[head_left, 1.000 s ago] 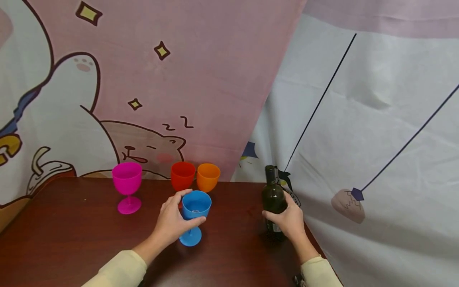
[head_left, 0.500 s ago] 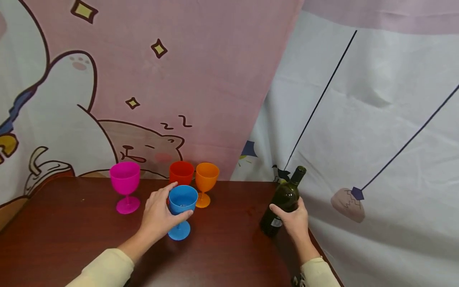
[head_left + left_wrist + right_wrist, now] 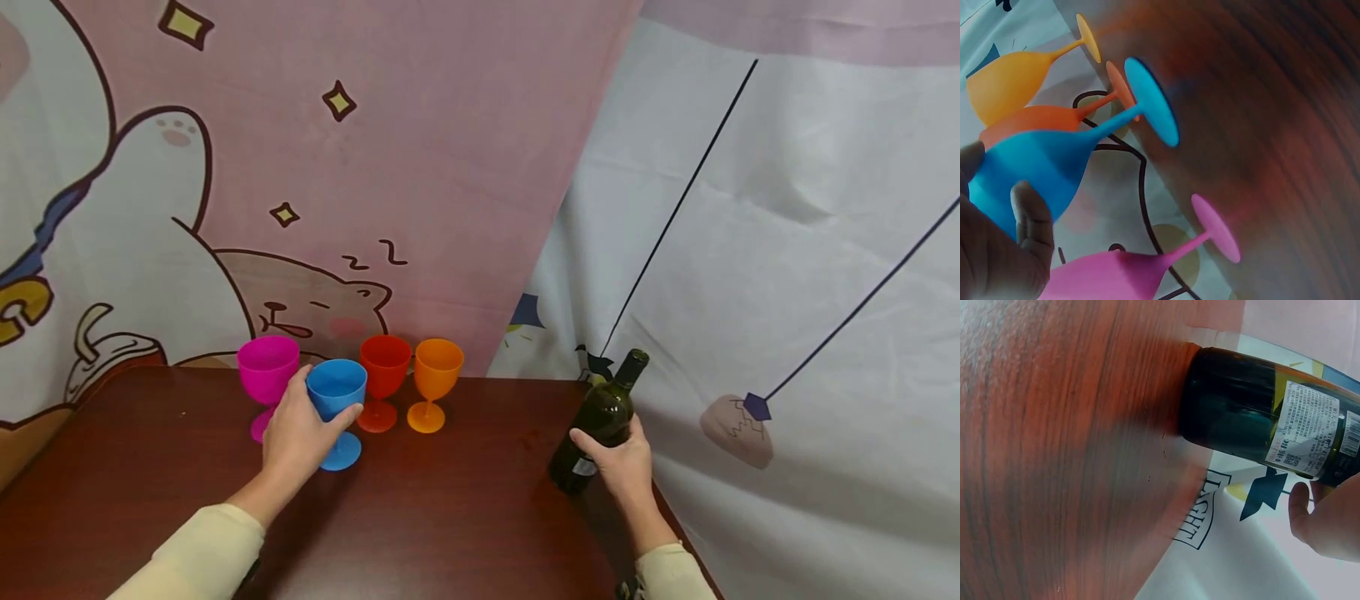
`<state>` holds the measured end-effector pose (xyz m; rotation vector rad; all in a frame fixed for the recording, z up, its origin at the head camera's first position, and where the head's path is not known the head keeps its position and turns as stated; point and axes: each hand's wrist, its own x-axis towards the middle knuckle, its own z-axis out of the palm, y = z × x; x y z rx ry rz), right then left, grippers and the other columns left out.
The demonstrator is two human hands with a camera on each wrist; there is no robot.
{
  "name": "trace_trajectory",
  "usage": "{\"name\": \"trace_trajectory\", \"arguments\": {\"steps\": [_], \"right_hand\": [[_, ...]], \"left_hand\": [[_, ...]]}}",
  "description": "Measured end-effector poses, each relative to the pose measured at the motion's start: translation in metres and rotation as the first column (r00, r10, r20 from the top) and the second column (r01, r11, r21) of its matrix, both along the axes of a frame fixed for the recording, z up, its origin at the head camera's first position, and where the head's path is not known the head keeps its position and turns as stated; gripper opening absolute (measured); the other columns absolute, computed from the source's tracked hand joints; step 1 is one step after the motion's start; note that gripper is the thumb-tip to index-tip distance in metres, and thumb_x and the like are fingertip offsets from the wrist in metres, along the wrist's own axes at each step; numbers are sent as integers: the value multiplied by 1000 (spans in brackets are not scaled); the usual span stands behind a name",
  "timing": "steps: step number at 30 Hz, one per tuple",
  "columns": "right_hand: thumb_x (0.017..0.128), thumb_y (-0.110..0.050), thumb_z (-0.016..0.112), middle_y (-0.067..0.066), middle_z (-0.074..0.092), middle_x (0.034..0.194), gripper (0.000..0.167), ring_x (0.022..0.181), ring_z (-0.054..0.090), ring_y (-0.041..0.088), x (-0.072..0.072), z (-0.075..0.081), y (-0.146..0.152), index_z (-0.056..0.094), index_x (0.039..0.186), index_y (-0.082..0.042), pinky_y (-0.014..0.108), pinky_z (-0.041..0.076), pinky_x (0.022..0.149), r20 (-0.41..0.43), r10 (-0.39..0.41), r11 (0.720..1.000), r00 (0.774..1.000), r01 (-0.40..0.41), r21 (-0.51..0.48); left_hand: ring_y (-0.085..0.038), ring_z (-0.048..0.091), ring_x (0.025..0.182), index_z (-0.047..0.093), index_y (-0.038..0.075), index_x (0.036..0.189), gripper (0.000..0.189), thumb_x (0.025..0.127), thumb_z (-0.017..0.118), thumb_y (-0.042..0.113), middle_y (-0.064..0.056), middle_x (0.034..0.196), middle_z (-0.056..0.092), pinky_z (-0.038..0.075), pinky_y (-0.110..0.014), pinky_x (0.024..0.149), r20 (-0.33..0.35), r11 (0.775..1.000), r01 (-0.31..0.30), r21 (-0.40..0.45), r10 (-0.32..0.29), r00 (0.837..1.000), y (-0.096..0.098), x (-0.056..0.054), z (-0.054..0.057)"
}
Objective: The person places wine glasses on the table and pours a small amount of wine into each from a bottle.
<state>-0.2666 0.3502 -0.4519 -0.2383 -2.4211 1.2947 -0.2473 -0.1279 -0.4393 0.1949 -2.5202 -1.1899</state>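
My left hand [image 3: 296, 433] grips the bowl of a blue plastic goblet [image 3: 337, 387], thumb on the near side. The goblet is upright, in front of and between a magenta goblet [image 3: 267, 371] and a red goblet [image 3: 386, 367]. Whether its foot [image 3: 1152, 102] touches the table I cannot tell. An orange goblet [image 3: 437, 371] stands just right of the red one. On the right, my right hand [image 3: 626, 462] holds a dark green wine bottle [image 3: 600, 421] round its body. The bottle leans, neck to the right, and its white label [image 3: 1304, 428] shows in the right wrist view.
The dark brown wooden table [image 3: 450, 517] ends at a pink and white printed cloth [image 3: 465, 167] hanging close behind the goblets. Its right edge runs close beside my right forearm.
My left hand has carried the blue goblet left and farther back, uncovering the red and orange goblets and partly covering the magenta one. The bottle has gone from upright to leaning right.
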Motion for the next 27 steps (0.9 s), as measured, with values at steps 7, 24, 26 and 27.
{"name": "trace_trajectory", "arguments": {"steps": [7, 24, 26, 27], "right_hand": [[83, -41, 93, 17, 66, 140, 91, 125, 63, 28, 1, 0, -1, 46, 156, -15, 17, 46, 90, 1, -7, 1000, 1000, 7, -22], [82, -43, 93, 19, 67, 139, 90, 124, 64, 33, 0, -2, 2, 48, 154, -14, 44, 52, 101, -16, -15, 1000, 1000, 15, 6], [82, -44, 93, 19, 67, 139, 90, 124, 64, 34, 0, -3, 1, 49, 153, -13, 47, 52, 102, -14, -17, 1000, 1000, 17, 9], [82, -44, 93, 20, 67, 138, 90, 124, 64, 34, 0, -4, 1, 49, 153, -13, 48, 52, 103, -12, -18, 1000, 1000, 18, 9]], "left_hand": [[-58, 50, 139, 22, 1, 167, 99, 94, 83, 28, -30, 162, 42, 42, -78, 111, -104, 993, -92, 75, 100, 990, 5, -14, -8], [-62, 59, 128, 36, -3, 160, 72, 101, 73, 16, -21, 173, 30, 47, -78, 105, -199, 990, -136, 18, 137, 970, 11, -43, -8], [-63, 60, 123, 37, -3, 159, 69, 102, 72, 15, -20, 174, 29, 48, -77, 104, -199, 990, -138, 25, 140, 970, 11, -47, -8], [-64, 60, 122, 39, -3, 158, 67, 102, 71, 15, -20, 174, 29, 48, -77, 103, -199, 990, -138, 28, 140, 970, 12, -48, -8]]}}
